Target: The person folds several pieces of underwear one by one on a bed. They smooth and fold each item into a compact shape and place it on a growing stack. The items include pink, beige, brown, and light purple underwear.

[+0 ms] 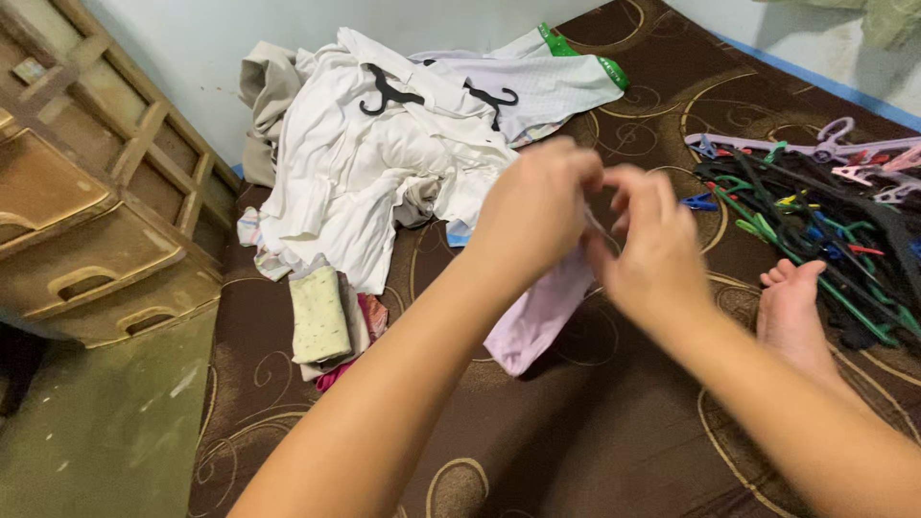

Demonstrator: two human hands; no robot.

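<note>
A: Both hands meet over the mattress [595, 432]. The left hand [532, 216] and right hand [652, 249] are each closed, pinching the top edge of a small pale lilac garment [532, 321].

B: How should that grip go?

A: I'd say keep the pinches apart along the edge, so the cloth hangs flat and doesn't bunch.

B: And the garment itself?

A: Thin, soft, slightly blurred, drooping down to the mattress. Beyond it lies a heap of white clothes [374, 163]; a pile of coloured hangers [825, 211] sits to the right.
</note>
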